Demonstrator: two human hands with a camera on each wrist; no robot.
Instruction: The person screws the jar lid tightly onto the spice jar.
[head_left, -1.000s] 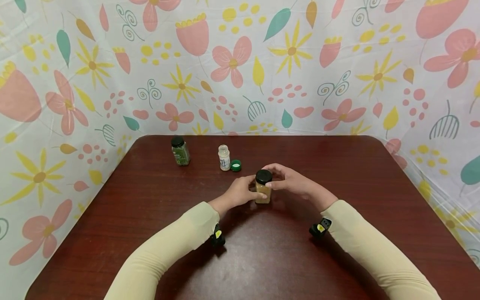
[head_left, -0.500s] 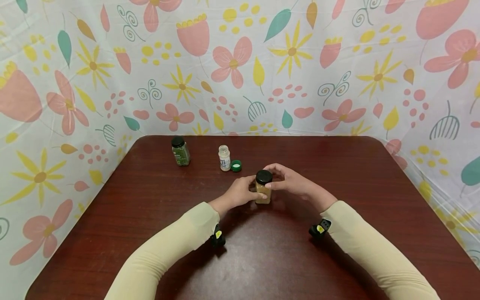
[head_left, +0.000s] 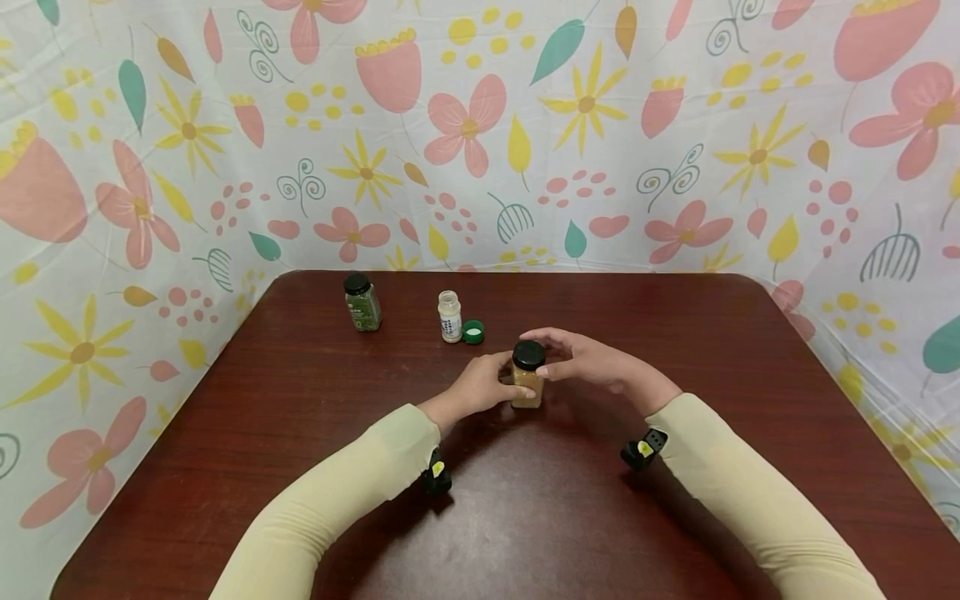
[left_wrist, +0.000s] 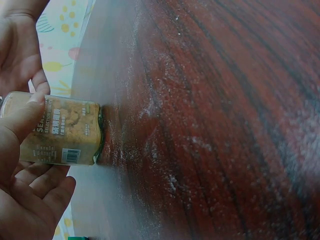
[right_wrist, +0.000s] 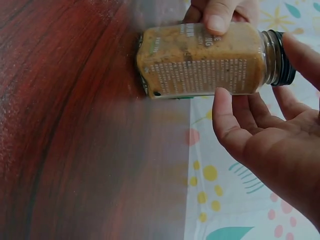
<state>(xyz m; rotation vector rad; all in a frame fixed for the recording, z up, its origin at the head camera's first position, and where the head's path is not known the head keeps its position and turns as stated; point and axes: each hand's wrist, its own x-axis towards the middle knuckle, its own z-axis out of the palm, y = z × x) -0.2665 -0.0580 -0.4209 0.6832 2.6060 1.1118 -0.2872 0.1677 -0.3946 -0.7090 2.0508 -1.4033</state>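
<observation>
A square glass jar [head_left: 529, 386] of yellowish-brown seasoning stands upright on the table. My left hand [head_left: 481, 385] grips its body from the left, thumb across the front. The right hand [head_left: 592, 364] is at the black lid [head_left: 529, 354], thumb by its near edge and fingers behind. In the right wrist view, thumb and forefinger lie on either side of the lid [right_wrist: 287, 60], the other fingers spread loosely beside the jar. Ringed threads show at the neck below the lid. White print and a barcode mark the jar [left_wrist: 62, 130] in the left wrist view.
Farther back stands an uncapped small bottle [head_left: 450, 321] with pale contents, its green cap [head_left: 472, 332] beside it. A black-lidded jar of green herbs [head_left: 363, 307] stands at back left. Behind the brown table [head_left: 660, 308] hangs a flowered cloth [head_left: 465, 200].
The right hand and wrist have shifted slightly right, with the fingers loosened a little around the lid. The left hand and the jar stay in place.
</observation>
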